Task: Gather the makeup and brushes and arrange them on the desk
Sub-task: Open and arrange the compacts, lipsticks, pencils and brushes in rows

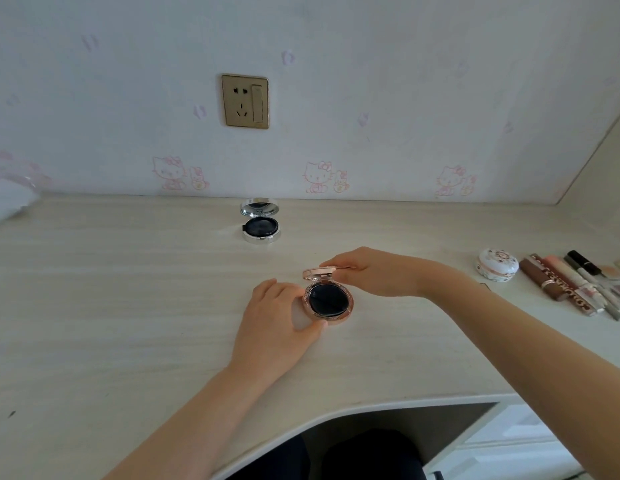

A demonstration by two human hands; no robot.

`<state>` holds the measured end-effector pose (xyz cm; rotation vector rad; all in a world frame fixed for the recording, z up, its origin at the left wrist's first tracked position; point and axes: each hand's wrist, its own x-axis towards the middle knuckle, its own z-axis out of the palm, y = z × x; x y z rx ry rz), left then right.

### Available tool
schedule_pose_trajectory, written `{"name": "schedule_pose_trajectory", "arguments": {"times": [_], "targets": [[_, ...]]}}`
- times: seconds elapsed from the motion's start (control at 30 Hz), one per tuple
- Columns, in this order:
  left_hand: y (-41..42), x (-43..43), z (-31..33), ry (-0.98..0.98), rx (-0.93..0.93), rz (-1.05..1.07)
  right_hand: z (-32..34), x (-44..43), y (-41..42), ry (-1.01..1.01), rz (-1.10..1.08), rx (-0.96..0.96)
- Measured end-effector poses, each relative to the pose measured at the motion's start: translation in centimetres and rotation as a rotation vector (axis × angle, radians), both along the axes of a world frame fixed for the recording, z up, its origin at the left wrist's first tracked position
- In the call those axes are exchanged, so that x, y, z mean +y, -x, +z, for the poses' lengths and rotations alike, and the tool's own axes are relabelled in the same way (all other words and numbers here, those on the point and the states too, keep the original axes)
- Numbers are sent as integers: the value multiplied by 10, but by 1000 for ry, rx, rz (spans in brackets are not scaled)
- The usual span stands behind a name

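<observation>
A rose-gold compact (327, 301) with a black puff inside sits open in the middle of the pale wooden desk (128, 289). My left hand (277, 320) grips its base from the left side. My right hand (371, 271) pinches the raised lid at the back. A silver compact (261, 221) stands open farther back near the wall, with its mirror lid upright. At the right lie a round white patterned case (497, 265) and a row of lip tubes and pencils (575, 284).
The desk meets a patterned wall with a gold socket plate (245, 101). The desk's front edge curves inward at the lower right, above white drawers (509, 441). A blurred white object (7, 199) sits at the far left edge.
</observation>
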<state>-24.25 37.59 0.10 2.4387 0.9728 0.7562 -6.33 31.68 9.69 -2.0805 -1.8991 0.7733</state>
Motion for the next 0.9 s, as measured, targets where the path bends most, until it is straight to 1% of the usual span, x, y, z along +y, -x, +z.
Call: {"name": "schedule_pose_trajectory", "arguments": {"times": [0.1, 0.2, 0.27, 0.3, 0.37, 0.47, 0.6, 0.7, 0.8, 0.9], "targets": [[1, 0, 0, -6, 13, 2, -5, -7, 0, -44, -79, -15], [1, -1, 2, 20, 2, -1, -19, -23, 2, -204, -291, 3], [1, -1, 3, 48, -33, -9, -30, -36, 6, -223, -406, -78], [1, -1, 2, 52, -48, -18, -36, -44, 10, -211, -420, -118], [1, -2, 2, 34, -57, -45, -47, -56, 18, -211, -381, -163], [1, -3, 0, -28, -47, -82, -58, -64, 27, -299, -291, -225], [0, -4, -4, -108, -7, -103, -68, -61, 33, -432, -257, -268], [-1, -4, -6, -208, 32, -110, -77, -54, 33, -513, -226, -276], [-4, -1, -9, -302, 55, -85, -83, -47, 33, -581, -215, -332], [-11, 8, -10, -388, 90, -74, -85, -39, 26, -595, -228, -333]]}}
